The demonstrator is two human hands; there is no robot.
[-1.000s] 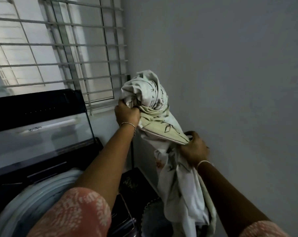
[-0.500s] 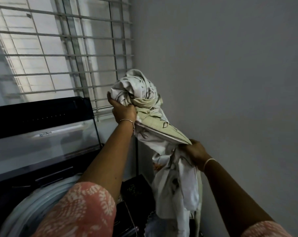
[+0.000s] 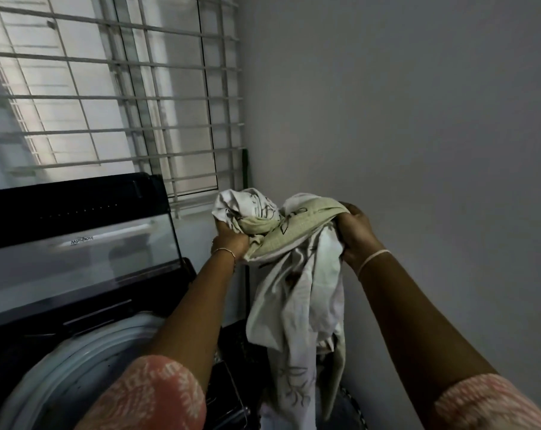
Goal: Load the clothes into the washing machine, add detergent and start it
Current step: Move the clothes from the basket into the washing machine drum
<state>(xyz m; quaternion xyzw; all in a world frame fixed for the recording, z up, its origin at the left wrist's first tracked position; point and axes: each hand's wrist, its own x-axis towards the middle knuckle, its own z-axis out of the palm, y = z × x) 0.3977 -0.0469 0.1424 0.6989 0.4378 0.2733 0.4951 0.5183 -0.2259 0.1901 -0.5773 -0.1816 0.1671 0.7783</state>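
While the left hand and right hand each clench a bunched end of the printed cloth, it hangs in the air to the right of the open washing machine, its tail trailing down toward what may be a basket. It looks soft, light and floppy. Gathering the loose tail would probably keep it from snagging.
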